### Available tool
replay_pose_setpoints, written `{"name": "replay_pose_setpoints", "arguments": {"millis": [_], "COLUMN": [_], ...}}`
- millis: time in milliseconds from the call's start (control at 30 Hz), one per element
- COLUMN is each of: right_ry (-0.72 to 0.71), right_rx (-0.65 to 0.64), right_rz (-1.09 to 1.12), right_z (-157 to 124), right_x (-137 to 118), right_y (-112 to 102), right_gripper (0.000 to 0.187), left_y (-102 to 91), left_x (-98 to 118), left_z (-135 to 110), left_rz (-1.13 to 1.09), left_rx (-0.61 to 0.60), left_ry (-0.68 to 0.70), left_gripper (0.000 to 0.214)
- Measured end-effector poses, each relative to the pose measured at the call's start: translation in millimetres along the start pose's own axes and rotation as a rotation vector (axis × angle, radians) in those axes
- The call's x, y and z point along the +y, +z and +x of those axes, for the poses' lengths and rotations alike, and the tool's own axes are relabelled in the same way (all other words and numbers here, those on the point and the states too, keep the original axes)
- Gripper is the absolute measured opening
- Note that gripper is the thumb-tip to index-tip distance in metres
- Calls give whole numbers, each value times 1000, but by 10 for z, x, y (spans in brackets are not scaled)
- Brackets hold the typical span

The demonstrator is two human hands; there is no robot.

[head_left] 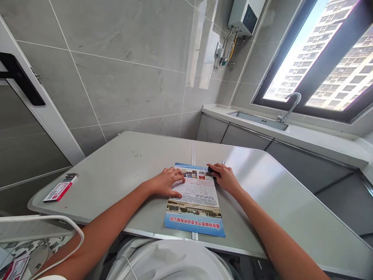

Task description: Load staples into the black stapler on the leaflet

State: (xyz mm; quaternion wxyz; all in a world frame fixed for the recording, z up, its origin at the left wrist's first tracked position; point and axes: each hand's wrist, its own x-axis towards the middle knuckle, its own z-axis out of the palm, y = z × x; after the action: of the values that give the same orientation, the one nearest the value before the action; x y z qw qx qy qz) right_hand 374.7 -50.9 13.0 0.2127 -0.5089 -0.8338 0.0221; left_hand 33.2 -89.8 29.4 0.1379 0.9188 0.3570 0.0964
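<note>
A printed flyer [195,210] with a blue border and red characters lies flat on the grey table [122,167] in front of me. My left hand [167,182] rests flat on the flyer's upper left part, fingers spread. At the flyer's upper right edge my right hand [223,177] is closed round a small dark object [210,170] that looks like a pen or marker, its tip touching the paper.
A red and white card packet [60,189] lies near the table's left edge. A white cable [58,225] loops at the lower left. Beyond the table, a counter holds a sink [258,119] and a tap [290,105] under the window.
</note>
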Motion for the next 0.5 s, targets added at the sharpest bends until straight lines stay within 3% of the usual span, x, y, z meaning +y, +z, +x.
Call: {"name": "replay_pose_setpoints", "arguments": {"millis": [500], "right_ry": [24], "right_rx": [-23], "right_rz": [0], "right_z": [8], "right_x": [-30], "right_y": [-9], "right_gripper": [52], "left_y": [26], "left_x": [-24], "left_z": [4], "left_rz": [-2], "left_rx": [3], "left_ry": [-1], "left_gripper": [59]}}
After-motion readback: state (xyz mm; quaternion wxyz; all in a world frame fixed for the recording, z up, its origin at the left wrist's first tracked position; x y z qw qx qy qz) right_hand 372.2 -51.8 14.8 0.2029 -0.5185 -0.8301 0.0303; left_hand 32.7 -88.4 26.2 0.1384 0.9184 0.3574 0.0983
